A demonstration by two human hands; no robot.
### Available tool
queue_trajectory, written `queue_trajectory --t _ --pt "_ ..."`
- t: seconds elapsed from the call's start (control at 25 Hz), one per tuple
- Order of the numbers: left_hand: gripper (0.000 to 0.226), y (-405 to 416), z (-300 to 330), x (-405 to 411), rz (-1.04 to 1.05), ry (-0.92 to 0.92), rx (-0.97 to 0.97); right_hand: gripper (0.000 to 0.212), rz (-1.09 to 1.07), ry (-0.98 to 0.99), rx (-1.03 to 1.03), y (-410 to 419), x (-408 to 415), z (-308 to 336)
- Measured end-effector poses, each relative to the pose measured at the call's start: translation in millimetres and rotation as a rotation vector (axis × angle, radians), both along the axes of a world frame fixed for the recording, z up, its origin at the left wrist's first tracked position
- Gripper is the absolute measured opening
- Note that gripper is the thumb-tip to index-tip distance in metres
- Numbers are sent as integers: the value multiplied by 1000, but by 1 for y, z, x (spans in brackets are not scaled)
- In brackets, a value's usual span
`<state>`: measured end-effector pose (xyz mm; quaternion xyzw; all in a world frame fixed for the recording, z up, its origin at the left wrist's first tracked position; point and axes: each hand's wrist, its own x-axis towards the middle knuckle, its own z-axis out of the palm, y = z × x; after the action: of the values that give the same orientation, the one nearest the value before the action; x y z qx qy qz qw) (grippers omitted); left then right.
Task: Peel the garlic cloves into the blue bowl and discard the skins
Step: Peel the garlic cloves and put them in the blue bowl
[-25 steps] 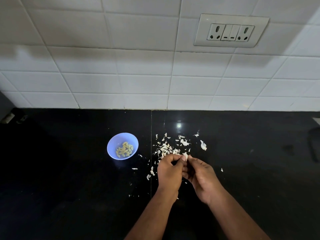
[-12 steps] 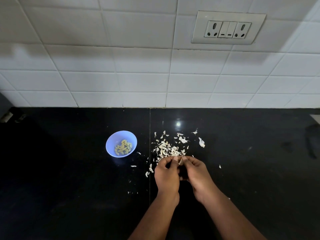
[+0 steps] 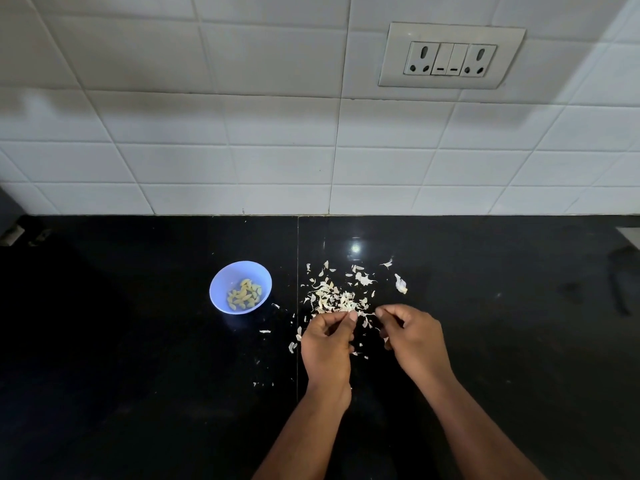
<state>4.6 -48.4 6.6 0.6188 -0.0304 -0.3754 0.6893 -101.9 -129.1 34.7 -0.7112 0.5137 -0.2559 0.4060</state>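
1. Far left edge: a small pale object (image 3: 8, 234) lies where the black countertop (image 3: 138, 375) meets the white tiled wall (image 3: 173, 133); too dim to identify.
2. Blue bowl (image 3: 240, 287): upright on the countertop, left of the seam between the two slabs. Peeled garlic cloves (image 3: 244, 294), pale yellow, lie piled in its bottom. Bowl sits well apart from both hands.
3. A few stray skin flakes (image 3: 265, 331) lie between the bowl and the left hand.
4. Left hand (image 3: 327, 344): back toward the camera, fingers curled in, thumb tip pressed against the forefinger at the near edge of the skins. Something small appears pinched there; whether it is a clove or a skin scrap cannot be told.
5. Garlic skins (image 3: 337, 297): a loose white scatter on the right slab, just beyond both hands, thickest at the near edge by the fingertips, thinning toward the wall. More flakes lie between and under the hands.
6. Right hand (image 3: 414, 337): apart from the left, fingers curled, tips drawn together near the thumb. A pale scrap shows at the lower fingers; what the tips hold cannot be told.
7. Larger white piece (image 3: 400, 284): lies alone right of the scatter, possibly an unpeeled clove.
8. Wall above: double socket plate (image 3: 451, 57) with switches.
9. Far right: a dark object (image 3: 621, 282) on the countertop, indistinct.
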Motion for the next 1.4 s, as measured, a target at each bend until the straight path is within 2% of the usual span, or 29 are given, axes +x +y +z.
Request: queue_trajectory --t 0.12,0.2,0.28,0.44,0.56,0.64,0.76,0.92,0.96,1.04,1.12,1.16,1.32,1.4 --pt "16 -1 0 0 -111 51 -28 11 102 -82 -41 3 2 7" --pt "16 -2 2 0 -167 99 -46 22 241 -128 -63 4 5 9" --pt "18 -4 3 1 -168 140 -51 26 281 -153 31 1 6 11" --pt "21 -10 3 7 -119 161 -63 17 305 -239 278 -7 12 8" --pt "26 -15 2 12 -104 116 -16 8 239 -251 325 -12 18 7" --pt "30 -21 3 19 -65 73 54 6 175 -133 283 -22 20 6" --pt "24 -30 5 34 -62 11 124 9 206 242 23 -49 19 3" --pt "21 -40 11 47 -138 -99 158 9 153 355 -243 -74 27 7" --pt "20 -42 13 48 -146 -114 163 10 165 443 -287 -75 31 3" --pt "17 -46 15 49 -159 -120 163 12 232 663 -273 -72 36 -14" --pt "15 -47 14 47 -176 -117 164 13 258 705 -204 -75 34 -22" --pt "14 -47 12 45 -188 -113 169 11 240 602 -137 -77 32 -22" --pt "17 -45 11 37 -292 -83 136 14 81 -195 325 -49 25 -5" --pt "15 -46 13 32 -292 12 77 16 36 -415 467 -31 24 1"
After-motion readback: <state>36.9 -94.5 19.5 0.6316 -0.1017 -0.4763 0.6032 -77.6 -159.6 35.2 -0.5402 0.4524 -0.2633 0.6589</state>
